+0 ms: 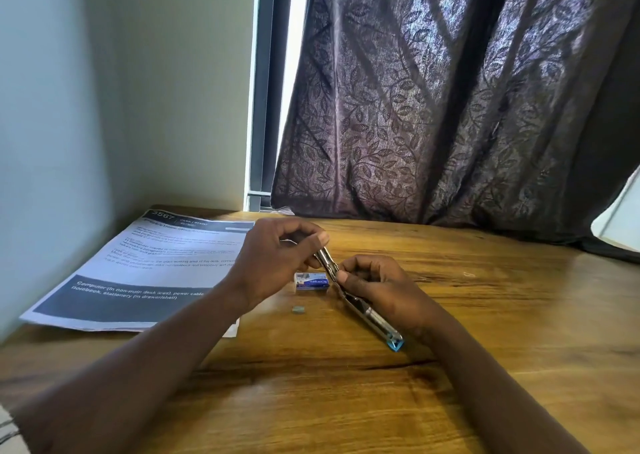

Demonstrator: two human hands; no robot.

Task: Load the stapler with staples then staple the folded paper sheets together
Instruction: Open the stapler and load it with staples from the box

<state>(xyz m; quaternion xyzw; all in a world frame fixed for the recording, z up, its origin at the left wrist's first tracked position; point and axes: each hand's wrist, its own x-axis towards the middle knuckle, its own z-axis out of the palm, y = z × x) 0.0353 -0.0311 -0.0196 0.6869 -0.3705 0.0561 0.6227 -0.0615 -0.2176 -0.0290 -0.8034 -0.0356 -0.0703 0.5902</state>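
The metal stapler (372, 318) with a blue tip is swung open flat over the wooden desk (346, 384). My left hand (277, 259) pinches the far arm of the stapler between thumb and fingers. My right hand (377, 284) grips the stapler near its hinge. A small blue and white staple box (311, 282) lies on the desk just behind the stapler. A short strip of staples (297, 310) rests loose in front of the box. The printed paper sheets (145, 270) lie flat at the left, partly under my left forearm.
A dark leaf-patterned curtain (450, 107) hangs along the desk's back edge. A pale wall (104, 107) closes the left side. A white object (620, 218) pokes in at the right edge. A tiny bent staple (469, 274) lies at the right.
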